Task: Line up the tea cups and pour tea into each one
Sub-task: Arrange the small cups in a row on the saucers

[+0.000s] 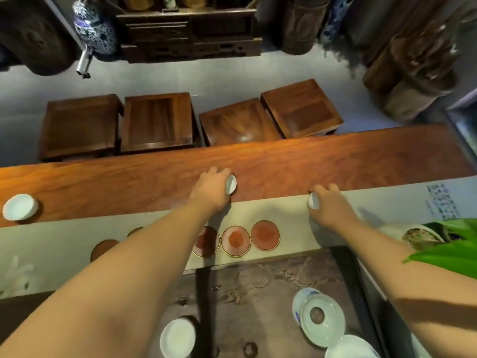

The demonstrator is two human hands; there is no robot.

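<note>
Both hands are gripping small white cups: left hand (210, 191) holding the left cup (231, 184) over the wooden table (335, 161), right hand (331, 206) holding the right cup (313, 201) at the pale runner's (271, 213) far edge. A third cup (19, 206) is sitting far left. Three round coasters (265, 235) are lying on the runner between the arms.

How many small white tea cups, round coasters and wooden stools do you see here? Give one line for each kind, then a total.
Small white tea cups: 3
Round coasters: 5, two partly hidden by the left arm
Wooden stools: 4
Total: 12
</note>
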